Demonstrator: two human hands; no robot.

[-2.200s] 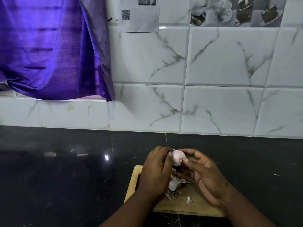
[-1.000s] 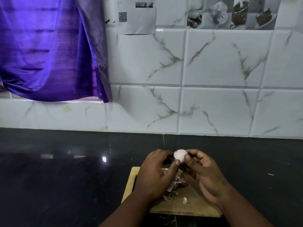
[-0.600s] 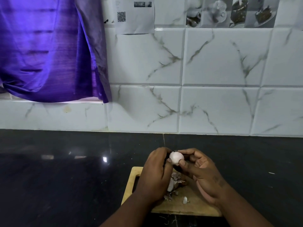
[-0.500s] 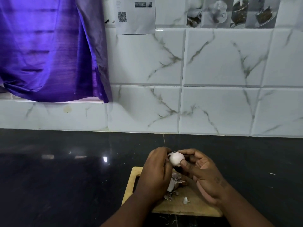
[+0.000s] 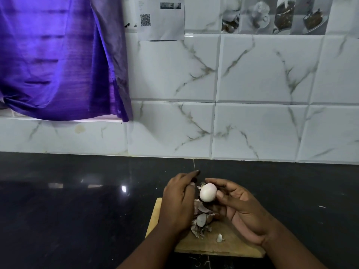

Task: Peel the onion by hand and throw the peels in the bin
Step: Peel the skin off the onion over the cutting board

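A small pale, mostly peeled onion [image 5: 207, 192] is held above the wooden cutting board [image 5: 209, 245], pinched between the thumb and fingers of my right hand [image 5: 240, 208]. My left hand [image 5: 179, 202] sits just left of the onion with its fingers curled and the index finger stretched forward; whether it pinches a scrap of peel I cannot tell. A heap of dry onion peels [image 5: 202, 220] lies on the board under the hands, with one small white piece [image 5: 219, 238] apart to the right. No bin is in view.
The board lies on a glossy black countertop [image 5: 77, 210] against a white marble-patterned tiled wall [image 5: 252, 123]. A purple cloth [image 5: 58, 59] hangs at upper left. A sheet with a QR code [image 5: 161, 18] is stuck on the wall.
My left hand has come off the onion and shifted slightly left, so the onion now shows fully in my right hand's fingers. The peel heap on the board is unchanged.
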